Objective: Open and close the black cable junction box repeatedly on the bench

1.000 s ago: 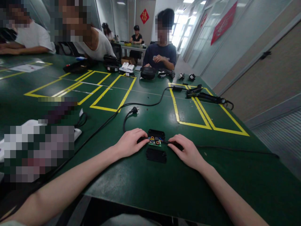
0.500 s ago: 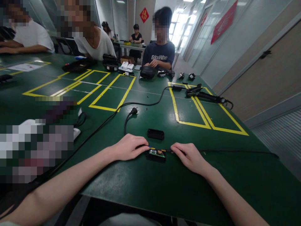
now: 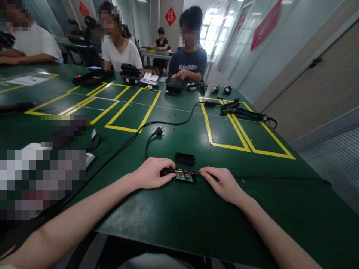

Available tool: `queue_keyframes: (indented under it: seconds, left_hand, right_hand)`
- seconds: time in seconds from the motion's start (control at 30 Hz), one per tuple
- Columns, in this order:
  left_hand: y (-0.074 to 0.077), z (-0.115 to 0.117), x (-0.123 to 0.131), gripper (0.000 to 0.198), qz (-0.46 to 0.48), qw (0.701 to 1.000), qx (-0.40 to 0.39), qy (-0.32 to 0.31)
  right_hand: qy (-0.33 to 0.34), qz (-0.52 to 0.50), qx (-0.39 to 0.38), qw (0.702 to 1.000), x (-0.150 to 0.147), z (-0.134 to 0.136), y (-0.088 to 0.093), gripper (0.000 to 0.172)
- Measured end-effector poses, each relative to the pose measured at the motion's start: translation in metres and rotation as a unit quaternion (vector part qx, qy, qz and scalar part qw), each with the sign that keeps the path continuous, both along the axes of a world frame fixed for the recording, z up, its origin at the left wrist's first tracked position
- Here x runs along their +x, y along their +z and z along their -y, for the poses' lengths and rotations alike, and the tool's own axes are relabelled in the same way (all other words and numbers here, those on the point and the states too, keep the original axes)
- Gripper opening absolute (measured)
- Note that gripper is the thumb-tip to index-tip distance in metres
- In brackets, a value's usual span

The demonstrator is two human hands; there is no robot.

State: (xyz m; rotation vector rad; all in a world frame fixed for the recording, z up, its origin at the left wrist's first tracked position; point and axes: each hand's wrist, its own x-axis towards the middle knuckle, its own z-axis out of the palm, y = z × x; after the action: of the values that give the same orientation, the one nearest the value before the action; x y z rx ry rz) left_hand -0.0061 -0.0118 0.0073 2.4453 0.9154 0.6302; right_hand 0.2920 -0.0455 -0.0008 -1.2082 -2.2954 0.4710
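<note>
A small green circuit board [image 3: 184, 175] with copper coils and coloured wires lies in a black plastic case half between my hands. My left hand [image 3: 154, 172] is closed around the black cable at the board's left end, fingertips touching the case. On the other side, my right hand [image 3: 220, 181] pinches the black cable [image 3: 280, 178] where it meets the right end of the board. Just beyond sits the other black case half [image 3: 184, 158], hollow side up. A power plug [image 3: 159, 131] on a bent cord lies farther off, its cord running behind my left hand.
A long black cable [image 3: 123, 147] crosses the green table to a black hair-iron-like tool [image 3: 246, 113] at the right. Yellow tape rectangles [image 3: 210, 130] mark the tabletop. Several people sit beyond, with a black case [image 3: 174, 85] before one. Blurred pale objects [image 3: 42, 175] lie at left.
The board has tilted to lie flatter between my hands, and my right hand has shifted slightly left. A person across the table has leaned back upright. A dark object has come in at the left edge.
</note>
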Motion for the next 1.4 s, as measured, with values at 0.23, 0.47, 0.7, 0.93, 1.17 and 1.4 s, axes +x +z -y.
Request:
queue_keyframes:
  seconds: [0.23,0.47,0.7,0.93,1.17,1.4]
  left_hand:
    - [-0.0010,0.0010,0.0001,0.012,0.019,1.000,-0.023,0.001]
    - [-0.0024,0.0000,0.0003,0.013,0.013,1.000,-0.011,-0.017]
    - [-0.0017,-0.0005,0.0006,0.012,0.021,0.998,0.030,-0.046]
    - [-0.0031,-0.0005,-0.0002,0.013,0.014,0.998,0.038,-0.055]
    - [-0.0041,0.0000,0.0018,0.017,0.010,0.998,0.044,-0.050]
    - [-0.0055,0.0000,0.0018,0.017,0.039,0.996,0.051,-0.061]
  right_hand:
    - [-0.010,0.004,0.008,1.000,0.0018,-0.0011,0.0002,0.030]
    - [-0.002,0.001,-0.002,1.000,0.0031,-0.0016,0.0018,0.028]
    - [0.013,0.009,-0.017,1.000,-0.0004,-0.0010,0.0032,0.027]
    - [0.029,-0.001,0.007,1.000,-0.0022,0.0001,0.0061,0.025]
    - [0.062,0.012,0.054,0.997,-0.0034,0.0006,0.0078,0.021]
    - [0.071,-0.010,0.053,0.996,-0.0059,0.0006,0.0047,0.016]
